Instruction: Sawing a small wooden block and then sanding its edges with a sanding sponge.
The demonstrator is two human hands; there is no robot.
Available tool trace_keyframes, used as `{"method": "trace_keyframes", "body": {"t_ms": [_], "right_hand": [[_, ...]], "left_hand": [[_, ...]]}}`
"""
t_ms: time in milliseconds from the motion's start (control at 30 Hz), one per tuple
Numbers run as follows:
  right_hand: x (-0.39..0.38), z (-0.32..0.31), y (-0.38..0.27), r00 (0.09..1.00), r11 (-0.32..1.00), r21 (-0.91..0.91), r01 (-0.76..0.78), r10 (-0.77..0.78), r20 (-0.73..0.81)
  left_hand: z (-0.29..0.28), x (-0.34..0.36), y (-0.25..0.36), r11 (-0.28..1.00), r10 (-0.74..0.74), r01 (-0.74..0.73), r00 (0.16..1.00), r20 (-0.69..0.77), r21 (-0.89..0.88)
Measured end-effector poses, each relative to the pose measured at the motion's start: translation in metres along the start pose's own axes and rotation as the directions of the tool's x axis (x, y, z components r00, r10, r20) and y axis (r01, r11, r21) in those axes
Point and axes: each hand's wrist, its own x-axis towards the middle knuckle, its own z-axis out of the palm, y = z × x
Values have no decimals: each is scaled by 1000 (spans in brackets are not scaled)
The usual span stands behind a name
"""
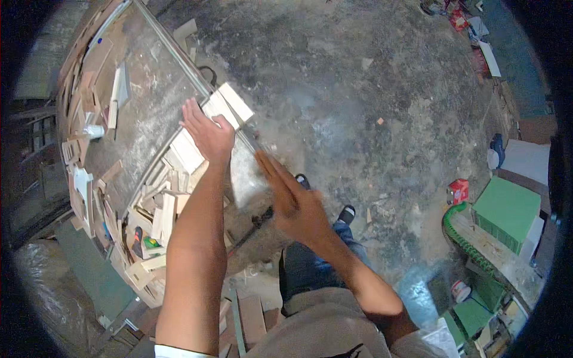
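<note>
My left hand (209,131) presses down on a pale wooden piece (218,108) at the bench edge, fingers stretched out and thumb over the wood. A second pale block (237,101) lies against that piece, with a thin dark line between them. From there a narrow dark strip, apparently a saw blade (246,141), runs toward me. My right hand (292,206) is closed at its near end and smeared by motion; the handle is hidden. Below my left wrist lies another pale board (187,151).
On the left, the worktable (149,65) carries wood offcuts (161,218), a white cup (94,131) and an orange-and-black tool (138,238). Right of me, a green box (507,206) and a green coiled hose (462,241) stand near a red carton (458,191). My sandalled foot (347,213) is on the concrete floor.
</note>
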Motion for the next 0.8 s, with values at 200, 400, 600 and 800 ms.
{"method": "trace_keyframes", "body": {"t_ms": [200, 400, 600, 800], "right_hand": [[65, 28, 18, 996, 957, -282, 65, -43, 84], [0, -15, -3, 973, 988, -64, -138, 148, 179], [50, 9, 23, 964, 935, -240, 262, -244, 105], [-4, -20, 4, 993, 997, -68, -38, 45, 110]], "left_hand": [[-1, 8, 22, 998, 48, -49, 999, -11, -45], [-3, -6, -5, 1000, 5, -5, 1000, -2, -5], [-1, 6, 21, 997, 39, -40, 999, -19, -71], [-1, -4, -3, 1000, 14, -14, 1000, -18, -20]]}}
